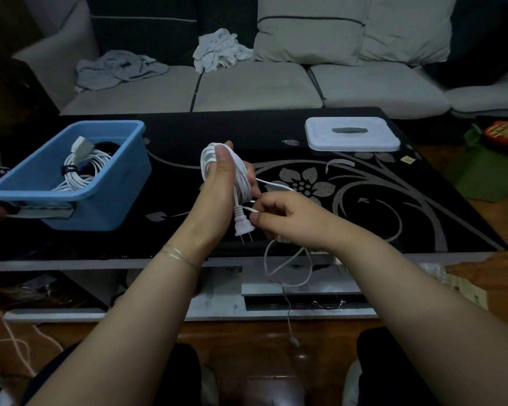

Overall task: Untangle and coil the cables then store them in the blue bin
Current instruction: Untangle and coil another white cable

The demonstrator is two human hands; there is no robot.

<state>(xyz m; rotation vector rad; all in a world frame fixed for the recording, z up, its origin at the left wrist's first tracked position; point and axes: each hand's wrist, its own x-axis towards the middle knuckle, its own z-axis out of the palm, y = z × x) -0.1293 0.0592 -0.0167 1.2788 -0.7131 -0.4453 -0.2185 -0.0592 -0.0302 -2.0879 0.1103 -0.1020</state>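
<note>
My left hand (pixel 217 186) is raised over the black table with a white cable coil (pixel 242 177) wound around its fingers. The cable's two-pin plug (pixel 244 227) hangs below the palm. My right hand (pixel 279 218) pinches the loose strand of the same cable right next to the plug. The free tail (pixel 288 268) loops down past the table's front edge toward the floor. The blue bin (pixel 106 200) stands at the table's left and holds a coiled white cable (pixel 79 171) bound with a dark tie.
A white lid (pixel 352 133) with a grey handle lies on the black floral table (pixel 393 200) at the back right. A grey sofa with crumpled clothes (pixel 220 51) runs behind. White cord (pixel 18 344) lies on the floor at lower left. Green bags sit at far right.
</note>
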